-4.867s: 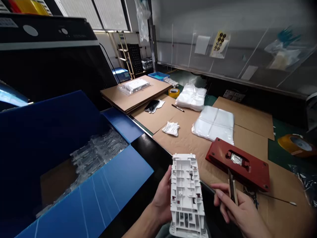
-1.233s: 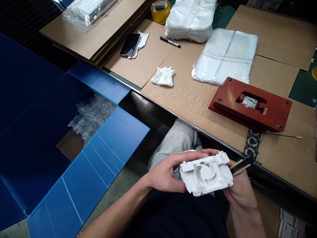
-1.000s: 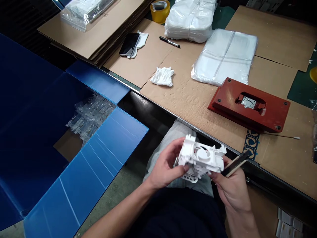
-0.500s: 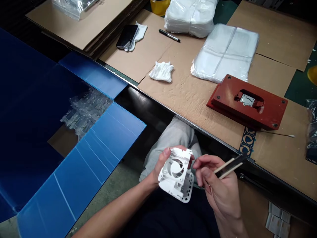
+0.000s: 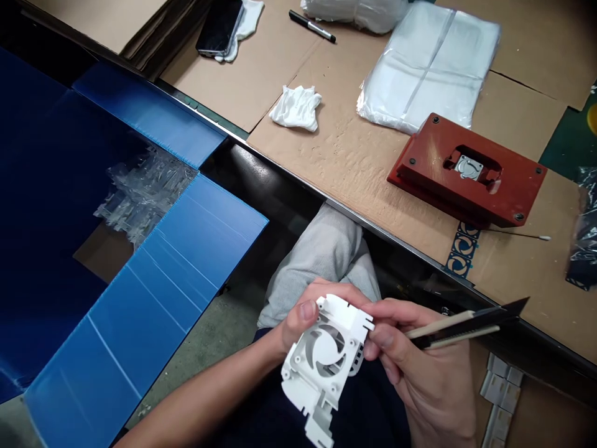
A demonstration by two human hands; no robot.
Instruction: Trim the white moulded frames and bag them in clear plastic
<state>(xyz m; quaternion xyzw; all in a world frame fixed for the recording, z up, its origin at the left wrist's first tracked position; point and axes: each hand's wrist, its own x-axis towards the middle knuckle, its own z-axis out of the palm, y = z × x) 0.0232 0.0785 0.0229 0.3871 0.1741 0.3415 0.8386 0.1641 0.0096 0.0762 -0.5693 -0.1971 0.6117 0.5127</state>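
Observation:
A white plastic part (image 5: 342, 317) with a round swirl-shaped fan opening is held over my lap. My left hand (image 5: 301, 317) grips it from its upper left, thumb on the near face. My right hand (image 5: 420, 354) pinches its right edge with thumb and forefinger. That same hand also holds a black-bladed knife (image 5: 494, 314) with pale handle strips, pointing right. The palm side of the right hand is partly hidden.
On the cardboard-covered table (image 5: 345, 155) are a red fixture (image 5: 429, 146) holding a small metal piece, bagged plastic sheets (image 5: 424, 68), a crumpled white cloth (image 5: 296, 109), a pen and a phone. A blue box (image 5: 172, 249) with clear-bagged pieces (image 5: 144, 193) stands left.
The white part has turned and tilted, its lower piece now pointing down. My right hand has come onto its right edge, and the knife has swung further right. The view has shifted.

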